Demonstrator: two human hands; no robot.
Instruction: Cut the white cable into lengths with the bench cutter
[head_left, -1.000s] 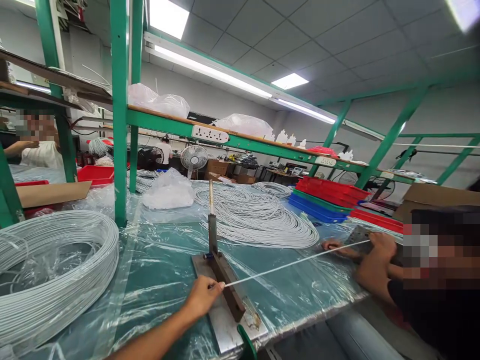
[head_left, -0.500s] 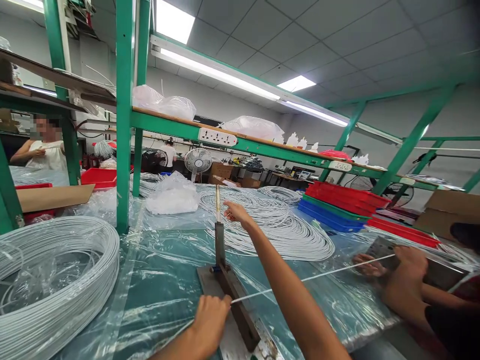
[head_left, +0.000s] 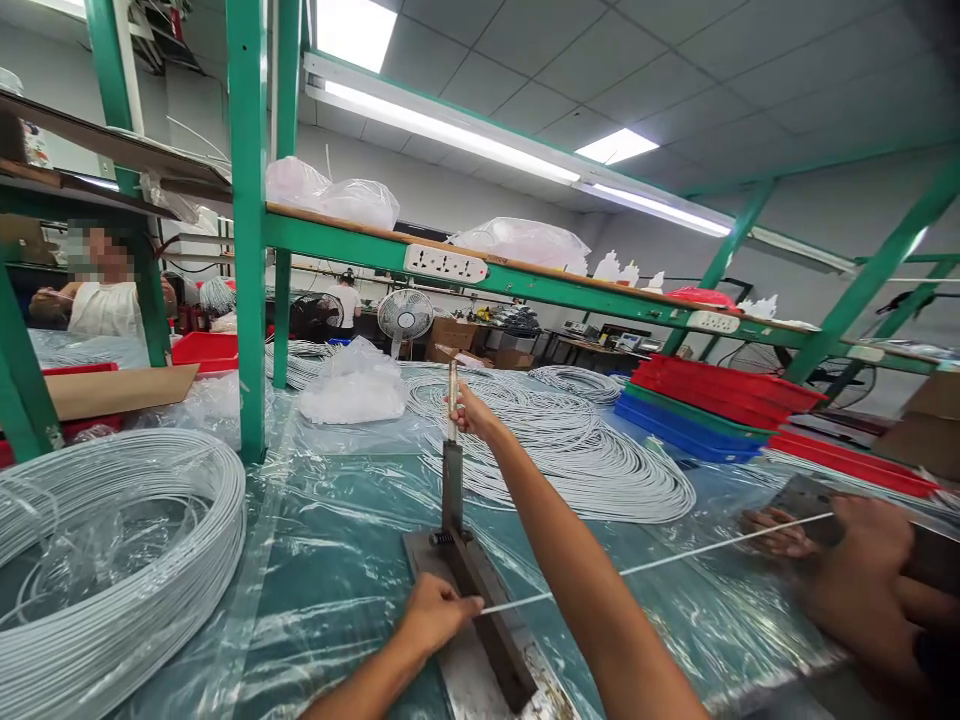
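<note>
My left hand (head_left: 433, 615) is closed in a pinch on a thin white cable (head_left: 675, 556), beside the metal base of a lever cutter (head_left: 491, 630). From there the cable runs taut to the right, passing beneath my right forearm. My right hand (head_left: 474, 410) has its fingers round the cutter's upright lever handle (head_left: 452, 400), which has a pale, wrapped-looking grip. At the right, another person's blurred hands (head_left: 862, 530) are at the cable's far end, near a dark metal block.
A large coil of white cable (head_left: 217, 510) lies at the left. Loose loops of cable (head_left: 600, 460) spread behind the cutter. Stacked red and blue trays (head_left: 712, 400) stand at the back right. A green post (head_left: 251, 250) and an overhead shelf (head_left: 540, 280) frame the plastic-covered table.
My right hand has closed on the lever handle, having been just beside it with fingers loose. My left hand's grip has shifted to a pinch. The view has turned slightly left.
</note>
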